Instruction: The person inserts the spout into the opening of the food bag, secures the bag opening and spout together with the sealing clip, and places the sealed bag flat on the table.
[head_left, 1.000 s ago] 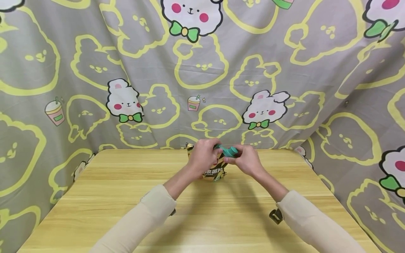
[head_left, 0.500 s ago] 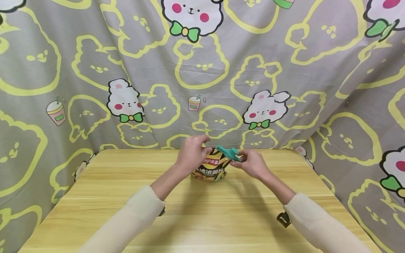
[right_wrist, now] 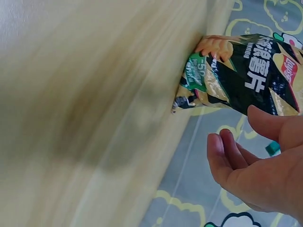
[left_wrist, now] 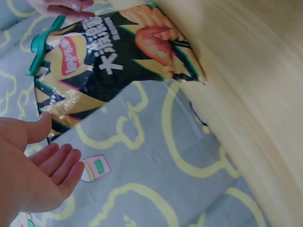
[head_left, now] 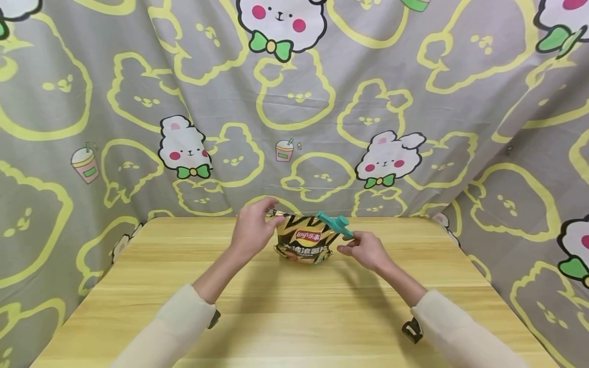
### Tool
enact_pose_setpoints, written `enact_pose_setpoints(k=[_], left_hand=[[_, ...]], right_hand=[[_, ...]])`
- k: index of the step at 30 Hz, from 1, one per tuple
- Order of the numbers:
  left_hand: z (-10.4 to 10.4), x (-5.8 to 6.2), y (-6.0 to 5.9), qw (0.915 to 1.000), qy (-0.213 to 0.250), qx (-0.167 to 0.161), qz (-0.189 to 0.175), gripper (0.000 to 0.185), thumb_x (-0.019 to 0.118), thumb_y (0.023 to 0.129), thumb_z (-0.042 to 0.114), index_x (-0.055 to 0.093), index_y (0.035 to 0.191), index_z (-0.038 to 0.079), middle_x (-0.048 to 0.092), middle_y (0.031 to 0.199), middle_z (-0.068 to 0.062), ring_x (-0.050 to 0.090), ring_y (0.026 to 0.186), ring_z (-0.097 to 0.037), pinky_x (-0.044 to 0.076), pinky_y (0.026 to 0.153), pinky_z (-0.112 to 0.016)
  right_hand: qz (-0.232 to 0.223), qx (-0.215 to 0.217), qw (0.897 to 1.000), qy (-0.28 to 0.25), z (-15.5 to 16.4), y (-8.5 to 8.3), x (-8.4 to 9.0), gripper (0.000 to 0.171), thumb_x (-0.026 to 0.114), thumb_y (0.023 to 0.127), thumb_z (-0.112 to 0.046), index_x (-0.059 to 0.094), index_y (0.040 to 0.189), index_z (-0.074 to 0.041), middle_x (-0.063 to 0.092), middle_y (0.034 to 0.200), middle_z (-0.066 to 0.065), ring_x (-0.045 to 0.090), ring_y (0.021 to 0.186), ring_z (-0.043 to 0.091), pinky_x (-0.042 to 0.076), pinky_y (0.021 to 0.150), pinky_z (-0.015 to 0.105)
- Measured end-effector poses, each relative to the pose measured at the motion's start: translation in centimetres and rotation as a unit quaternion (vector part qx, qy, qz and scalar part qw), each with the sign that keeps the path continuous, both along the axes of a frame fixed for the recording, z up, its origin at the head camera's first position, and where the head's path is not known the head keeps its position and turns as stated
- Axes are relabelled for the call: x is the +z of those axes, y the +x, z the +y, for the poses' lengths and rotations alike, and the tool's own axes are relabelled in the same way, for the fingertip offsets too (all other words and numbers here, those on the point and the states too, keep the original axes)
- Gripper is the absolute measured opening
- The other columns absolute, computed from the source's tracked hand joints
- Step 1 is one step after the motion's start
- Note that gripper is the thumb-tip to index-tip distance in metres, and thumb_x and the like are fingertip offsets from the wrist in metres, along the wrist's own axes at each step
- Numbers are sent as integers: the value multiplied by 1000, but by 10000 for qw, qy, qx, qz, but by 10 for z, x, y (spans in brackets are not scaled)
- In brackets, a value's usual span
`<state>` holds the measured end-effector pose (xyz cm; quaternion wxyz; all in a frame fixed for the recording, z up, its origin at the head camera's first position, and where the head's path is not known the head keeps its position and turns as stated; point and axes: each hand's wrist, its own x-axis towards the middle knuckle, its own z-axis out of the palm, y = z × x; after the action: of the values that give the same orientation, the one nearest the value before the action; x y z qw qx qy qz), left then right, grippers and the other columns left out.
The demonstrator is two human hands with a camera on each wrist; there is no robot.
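A black-and-gold potato chip bag (head_left: 307, 250) stands upright on the table. Across its top edge sits a teal bag clip (head_left: 332, 222) with a round cap, slanting down toward the right; the left wrist view shows the clip (left_wrist: 40, 51) along the top. My left hand (head_left: 252, 229) is at the bag's upper left corner, thumb close to the edge and fingers loosely bent, gripping nothing. Beside the clip's right end is my right hand (head_left: 367, 250), its fingertips close to that end. Thumb and fingers stand apart in the right wrist view, with a bit of clip (right_wrist: 272, 148) behind them.
A light wood-grain table (head_left: 294, 312) lies under the bag. Behind it and along both sides hangs a grey curtain (head_left: 317, 138) with cartoon prints. Dark wrist-worn pieces show below both sleeves, one a black bracket (head_left: 412, 331) at the right.
My left hand let go of the clip area and moved left to the bag's corner, uncovering the bag's front. My right hand shifted slightly right and down, its grip on the clip loosening.
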<state>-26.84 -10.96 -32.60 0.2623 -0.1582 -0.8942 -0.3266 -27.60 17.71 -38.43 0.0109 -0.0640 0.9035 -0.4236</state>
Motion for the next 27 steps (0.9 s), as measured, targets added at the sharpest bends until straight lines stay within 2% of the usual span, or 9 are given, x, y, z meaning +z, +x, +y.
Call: enact_pose_setpoints(k=[3, 6, 12, 19, 27], left_hand=[[-6, -6, 0, 9999, 89, 49, -132, 36, 84, 84, 18, 72, 116, 5, 76, 108, -14, 72, 101, -31, 58, 88, -48], [-9, -14, -1, 9994, 201, 73, -264, 36, 84, 83, 14, 72, 115, 4, 76, 107, -15, 72, 100, -32, 57, 88, -48], [-12, -33, -5, 9967, 334, 63, -740, 35, 82, 82, 7, 72, 116, 2, 76, 109, -15, 73, 99, -33, 59, 85, -47], [-13, -54, -14, 9913, 288, -75, -1281, 34, 80, 80, 3, 73, 113, 0, 75, 107, -20, 74, 93, -36, 60, 83, -46], [-10, -77, -23, 9786, 264, -182, -2031, 36, 80, 77, -2, 73, 113, -2, 76, 105, -21, 76, 89, -30, 62, 80, -40]], right_hand=[[-27, -26, 9999, -160, 1, 0, -6, 42, 72, 94, -21, 65, 125, 7, 74, 110, 19, 71, 103, 33, 58, 88, 46], [23, -88, 9997, -243, 0, 0, -12, 41, 72, 95, -20, 66, 125, 6, 74, 112, 19, 70, 105, 34, 58, 90, 47], [89, -200, 9992, -340, -3, 0, -21, 41, 75, 92, -19, 67, 126, 4, 76, 106, 18, 73, 99, 32, 58, 88, 45], [98, -253, 9983, -513, -10, -3, -29, 40, 76, 90, -13, 68, 125, 3, 77, 103, 17, 74, 92, 28, 59, 81, 39], [59, -363, 9976, -586, -17, -7, -39, 36, 76, 89, -10, 70, 122, 4, 76, 104, 19, 74, 93, 30, 60, 79, 37]])
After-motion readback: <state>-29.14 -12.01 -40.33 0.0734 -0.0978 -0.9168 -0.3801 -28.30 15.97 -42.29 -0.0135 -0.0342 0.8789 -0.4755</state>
